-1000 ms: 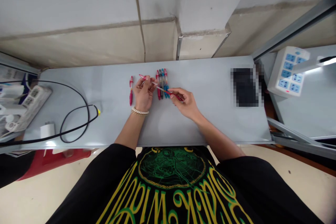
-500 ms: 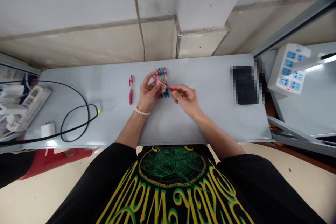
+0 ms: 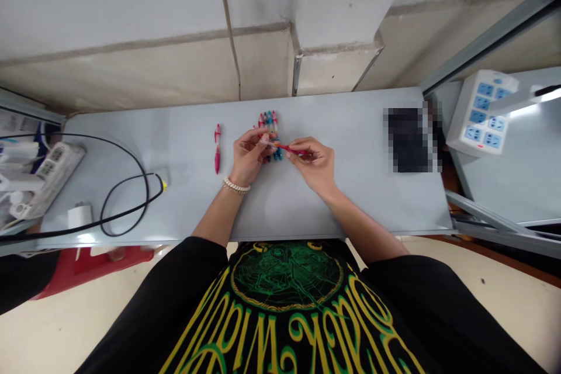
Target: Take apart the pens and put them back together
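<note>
Between my hands a red pen (image 3: 284, 147) lies roughly level above the table. My left hand (image 3: 249, 155) pinches its clear barrel end, and my right hand (image 3: 313, 165) closes around the red grip end. Whether the two parts are joined I cannot tell. Just behind my fingers a row of several pens (image 3: 269, 120), with red, dark and blue parts, lies side by side, partly hidden by my left hand. Off to the left a single pink-red pen (image 3: 217, 151) lies by itself on the grey table (image 3: 188, 128).
A black cable (image 3: 131, 158) loops over the table's left side, near a white charger (image 3: 80, 216) and a power strip (image 3: 56, 166). At the right lies a dark, pixelated object (image 3: 409, 140). Beyond it is a white multi-socket block (image 3: 482, 117). A wall runs behind.
My right hand has shifted slightly right and turned, with its fingers wrapped further round the red end of the pen. My left hand stays in nearly the same place.
</note>
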